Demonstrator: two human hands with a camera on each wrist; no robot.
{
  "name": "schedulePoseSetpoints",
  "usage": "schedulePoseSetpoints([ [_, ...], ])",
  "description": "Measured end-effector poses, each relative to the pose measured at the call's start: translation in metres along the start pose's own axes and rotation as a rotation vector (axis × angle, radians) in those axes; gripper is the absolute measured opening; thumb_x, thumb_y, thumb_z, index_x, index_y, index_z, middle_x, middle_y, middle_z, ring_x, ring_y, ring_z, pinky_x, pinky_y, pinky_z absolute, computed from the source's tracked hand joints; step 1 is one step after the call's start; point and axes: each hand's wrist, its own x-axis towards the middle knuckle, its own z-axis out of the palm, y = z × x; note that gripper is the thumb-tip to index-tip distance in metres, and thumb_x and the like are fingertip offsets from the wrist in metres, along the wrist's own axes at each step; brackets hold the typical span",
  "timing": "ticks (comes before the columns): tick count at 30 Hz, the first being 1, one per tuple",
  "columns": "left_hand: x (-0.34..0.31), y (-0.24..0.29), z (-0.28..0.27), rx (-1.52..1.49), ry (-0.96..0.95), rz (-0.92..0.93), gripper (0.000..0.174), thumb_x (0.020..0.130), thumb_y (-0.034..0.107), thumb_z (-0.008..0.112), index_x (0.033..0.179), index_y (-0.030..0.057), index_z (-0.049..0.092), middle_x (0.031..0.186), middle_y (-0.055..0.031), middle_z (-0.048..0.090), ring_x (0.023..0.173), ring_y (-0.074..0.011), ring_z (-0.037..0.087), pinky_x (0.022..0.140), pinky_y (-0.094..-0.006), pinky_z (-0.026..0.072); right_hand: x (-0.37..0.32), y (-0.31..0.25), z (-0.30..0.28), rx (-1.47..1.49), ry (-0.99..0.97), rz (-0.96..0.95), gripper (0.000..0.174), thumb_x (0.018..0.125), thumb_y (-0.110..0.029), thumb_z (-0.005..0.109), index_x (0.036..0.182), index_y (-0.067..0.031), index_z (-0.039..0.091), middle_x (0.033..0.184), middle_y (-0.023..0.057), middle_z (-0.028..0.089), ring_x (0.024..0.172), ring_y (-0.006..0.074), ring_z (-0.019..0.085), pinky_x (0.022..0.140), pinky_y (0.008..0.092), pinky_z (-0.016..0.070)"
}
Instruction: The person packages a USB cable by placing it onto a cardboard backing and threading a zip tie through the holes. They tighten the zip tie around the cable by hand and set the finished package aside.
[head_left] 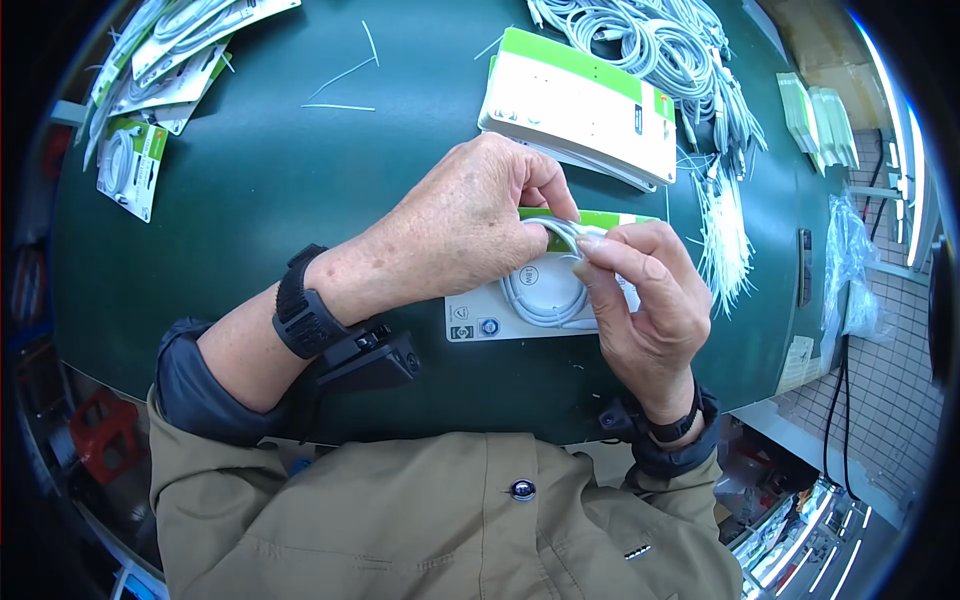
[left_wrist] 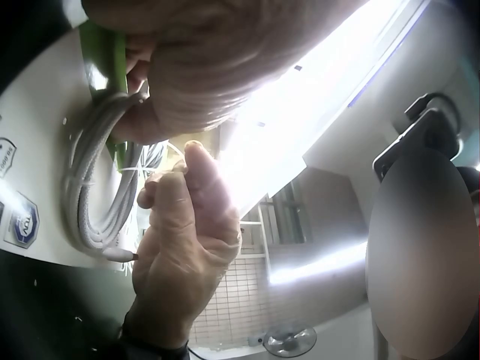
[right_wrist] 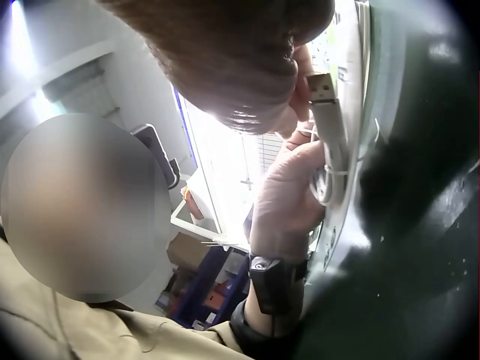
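Observation:
A grey-white USB cable (head_left: 540,310) lies coiled on a green-and-white packaging card (head_left: 470,300), and its USB plug (right_wrist: 321,88) shows in the right wrist view. My left hand (head_left: 455,215) comes over from the left, its thumb and fingers gripping the cable coil at the card's green upper edge. On the coil's right side, my right hand (head_left: 655,290) pinches with thumb and forefinger at a thin white tie (left_wrist: 174,148). Thin white ties (left_wrist: 79,181) also cross the coil in the left wrist view. The fingertips hide part of the tie.
Behind the hands stands a stack of green-and-white cards (head_left: 580,110). Coiled cables (head_left: 650,45) pile up at the back right, above a bundle of loose white ties (head_left: 722,235). Carded cables (head_left: 130,160) lie at the left, and cut tie pieces (head_left: 340,107) on the green table (head_left: 270,150).

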Motion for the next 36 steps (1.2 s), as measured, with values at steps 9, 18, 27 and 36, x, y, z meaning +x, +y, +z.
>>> schedulePoseSetpoints([
  [9, 0.001, -0.003, 0.0, 0.059, 0.012, 0.034, 0.024, 0.08, -0.002, 0.061, 0.098, -0.0077, 0.075, 0.088, -0.0086, 0.074, 0.081, -0.0094, 0.066, 0.076, -0.0263, 0.0566, 0.003, 0.0, -0.007, -0.016, -0.098, 0.091, 0.023, 0.078, 0.006, 0.082, 0.097, -0.0049, 0.074, 0.09, 0.0102, 0.069, 0.082, 0.0248, 0.069, 0.068, 0.0342, 0.0551],
  [18, 0.001, -0.003, 0.0, 0.049, 0.017, 0.017, 0.024, 0.08, -0.003, 0.06, 0.099, -0.0072, 0.075, 0.087, -0.0086, 0.074, 0.081, -0.0091, 0.066, 0.075, -0.0266, 0.0567, 0.001, 0.003, -0.007, 0.16, -0.136, 0.242, 0.024, 0.078, 0.005, 0.083, 0.097, -0.0056, 0.075, 0.088, 0.0082, 0.069, 0.081, 0.0197, 0.068, 0.066, 0.0326, 0.0541],
  [27, 0.0, -0.004, 0.003, 0.134, 0.013, 0.055, 0.026, 0.079, -0.003, 0.059, 0.1, -0.0061, 0.075, 0.086, -0.0096, 0.075, 0.079, -0.0095, 0.067, 0.074, -0.0264, 0.057, 0.01, -0.009, -0.022, 0.125, -0.475, 0.29, 0.024, 0.08, 0.007, 0.077, 0.1, -0.0057, 0.076, 0.094, 0.0094, 0.069, 0.086, 0.0272, 0.071, 0.075, 0.0375, 0.0562],
  [36, 0.001, -0.001, 0.003, 0.111, 0.006, 0.048, 0.026, 0.078, -0.003, 0.059, 0.099, -0.0066, 0.075, 0.087, -0.0097, 0.075, 0.079, -0.0099, 0.068, 0.073, -0.0271, 0.0576, 0.012, -0.011, -0.025, 0.178, -0.486, 0.29, 0.024, 0.078, 0.008, 0.078, 0.098, -0.0058, 0.076, 0.093, 0.0086, 0.071, 0.087, 0.0262, 0.073, 0.076, 0.0377, 0.0572],
])
